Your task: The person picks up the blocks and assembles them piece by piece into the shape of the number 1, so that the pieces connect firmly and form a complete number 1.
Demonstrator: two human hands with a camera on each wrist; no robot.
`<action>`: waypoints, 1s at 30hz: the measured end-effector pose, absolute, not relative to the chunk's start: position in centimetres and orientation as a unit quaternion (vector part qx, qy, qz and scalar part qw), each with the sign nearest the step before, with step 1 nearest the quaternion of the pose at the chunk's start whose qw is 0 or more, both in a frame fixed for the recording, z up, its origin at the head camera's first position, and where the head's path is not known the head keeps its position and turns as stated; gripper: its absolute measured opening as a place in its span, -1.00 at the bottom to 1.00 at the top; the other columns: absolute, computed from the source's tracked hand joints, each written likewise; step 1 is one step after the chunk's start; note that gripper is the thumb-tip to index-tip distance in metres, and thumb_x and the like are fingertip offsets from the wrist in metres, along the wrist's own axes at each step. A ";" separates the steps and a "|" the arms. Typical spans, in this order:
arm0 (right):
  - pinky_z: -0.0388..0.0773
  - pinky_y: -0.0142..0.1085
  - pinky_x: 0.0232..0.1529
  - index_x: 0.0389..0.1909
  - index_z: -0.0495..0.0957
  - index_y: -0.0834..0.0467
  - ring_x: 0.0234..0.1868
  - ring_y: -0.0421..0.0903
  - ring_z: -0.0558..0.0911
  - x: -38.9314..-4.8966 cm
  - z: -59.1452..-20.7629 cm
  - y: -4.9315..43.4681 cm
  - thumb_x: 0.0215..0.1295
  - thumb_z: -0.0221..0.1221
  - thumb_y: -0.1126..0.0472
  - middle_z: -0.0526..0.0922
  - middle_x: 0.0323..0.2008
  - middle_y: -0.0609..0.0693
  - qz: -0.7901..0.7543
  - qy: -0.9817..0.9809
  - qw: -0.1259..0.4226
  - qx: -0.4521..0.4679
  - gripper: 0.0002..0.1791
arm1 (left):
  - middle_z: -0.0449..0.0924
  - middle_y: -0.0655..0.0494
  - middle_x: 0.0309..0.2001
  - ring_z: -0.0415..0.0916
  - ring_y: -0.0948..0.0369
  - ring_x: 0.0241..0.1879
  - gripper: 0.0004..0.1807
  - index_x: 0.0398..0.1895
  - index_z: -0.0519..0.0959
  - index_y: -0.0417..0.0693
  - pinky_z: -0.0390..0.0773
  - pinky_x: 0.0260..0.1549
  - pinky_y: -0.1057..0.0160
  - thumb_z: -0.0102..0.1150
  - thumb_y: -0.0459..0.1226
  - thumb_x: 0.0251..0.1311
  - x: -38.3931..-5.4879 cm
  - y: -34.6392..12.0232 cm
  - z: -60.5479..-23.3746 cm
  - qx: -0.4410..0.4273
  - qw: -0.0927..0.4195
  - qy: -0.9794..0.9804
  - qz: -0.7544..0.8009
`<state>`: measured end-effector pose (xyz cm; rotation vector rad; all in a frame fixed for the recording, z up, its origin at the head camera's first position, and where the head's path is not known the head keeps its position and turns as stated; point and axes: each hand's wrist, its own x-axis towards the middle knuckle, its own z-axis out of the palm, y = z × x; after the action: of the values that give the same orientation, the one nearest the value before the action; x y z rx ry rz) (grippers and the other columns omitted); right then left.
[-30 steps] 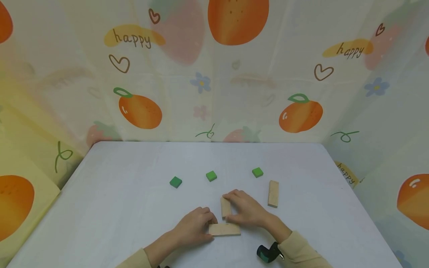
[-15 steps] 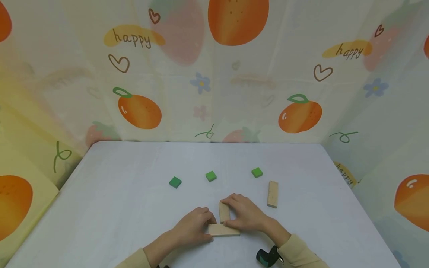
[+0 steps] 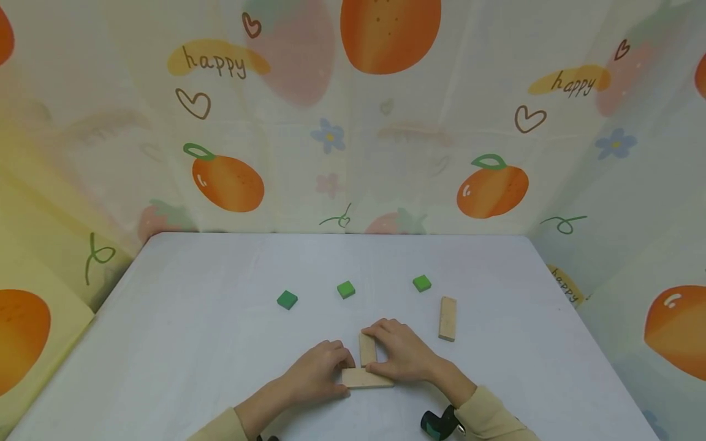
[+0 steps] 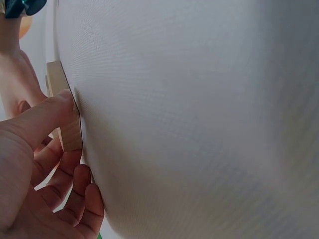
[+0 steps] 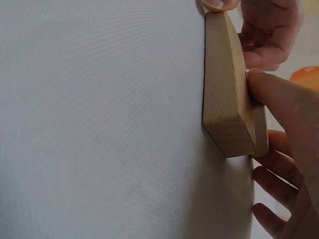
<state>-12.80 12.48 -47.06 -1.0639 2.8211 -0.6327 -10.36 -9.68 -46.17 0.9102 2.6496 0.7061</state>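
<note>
Two plain wooden blocks meet in a T on the table. The front wooden block [image 3: 368,378] lies crosswise, and my left hand [image 3: 317,375] pinches its left end between thumb and fingers. In the left wrist view the thumb presses the long side of that block [image 4: 71,132]. Behind it, pointing away from me, is the second wooden block [image 3: 367,350], gripped at its far end and near end by my right hand [image 3: 405,354]. Its near end appears to touch the front block. The right wrist view shows the front block [image 5: 222,74] largely covering the second block [image 5: 261,132].
A third wooden block [image 3: 448,319] lies to the right of my right hand. Farther back are three small green blocks: a darker one [image 3: 287,300], a middle one [image 3: 345,290] and a right one [image 3: 421,283]. A patterned cloth [image 3: 353,153] hangs behind the white table [image 3: 220,275].
My right hand has drawn the second wooden block toward me, closing the gap to the front block. During the last half second the hands have hardly moved. The left hand keeps its hold.
</note>
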 end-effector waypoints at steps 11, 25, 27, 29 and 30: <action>0.42 -0.18 -0.04 0.11 0.43 0.06 -0.02 -0.16 0.46 -12.9 -47.4 12.4 0.11 0.21 -0.04 0.48 -0.01 -0.10 -0.210 0.913 0.026 -0.348 -0.46 | 0.44 0.37 -0.38 0.27 0.43 -0.38 -0.64 -0.29 0.57 0.06 0.40 -0.34 0.42 0.45 -0.13 -0.22 -10.2 -9.9 -45.9 0.315 0.123 0.908 0.248; 0.43 -0.20 -0.05 0.11 0.44 0.05 -0.03 -0.17 0.46 -12.7 -47.3 12.4 0.09 0.22 -0.03 0.48 -0.03 -0.12 -0.211 0.916 0.024 -0.341 -0.46 | 0.43 0.40 -0.38 0.30 0.43 -0.37 -0.64 -0.29 0.58 0.08 0.42 -0.32 0.42 0.45 -0.13 -0.22 -10.4 -9.8 -46.2 0.308 0.133 0.907 0.253; 0.43 -0.21 -0.05 0.11 0.44 0.05 -0.03 -0.17 0.46 -12.7 -47.3 12.4 0.09 0.22 -0.03 0.48 -0.03 -0.12 -0.210 0.916 0.024 -0.341 -0.46 | 0.43 0.40 -0.38 0.31 0.43 -0.37 -0.64 -0.28 0.57 0.08 0.42 -0.31 0.43 0.45 -0.12 -0.21 -10.4 -9.7 -46.3 0.307 0.134 0.908 0.253; 0.42 -0.21 -0.04 0.11 0.44 0.05 -0.03 -0.17 0.45 -12.8 -47.4 12.4 0.09 0.22 -0.02 0.48 -0.03 -0.12 -0.210 0.916 0.024 -0.341 -0.46 | 0.43 0.41 -0.38 0.30 0.43 -0.37 -0.64 -0.28 0.57 0.09 0.42 -0.31 0.42 0.45 -0.12 -0.21 -10.4 -9.7 -46.3 0.307 0.133 0.908 0.252; 0.42 -0.21 -0.04 0.11 0.43 0.05 -0.03 -0.18 0.45 -12.8 -47.5 12.4 0.09 0.23 -0.02 0.48 -0.03 -0.12 -0.210 0.916 0.024 -0.341 -0.46 | 0.42 0.41 -0.38 0.30 0.44 -0.37 -0.64 -0.28 0.57 0.09 0.41 -0.31 0.43 0.45 -0.12 -0.21 -10.4 -9.7 -46.4 0.307 0.134 0.908 0.251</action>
<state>-12.76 12.38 -47.45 -1.0546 2.8353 -0.6512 -10.40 -9.75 -46.36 0.8883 2.6325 0.7275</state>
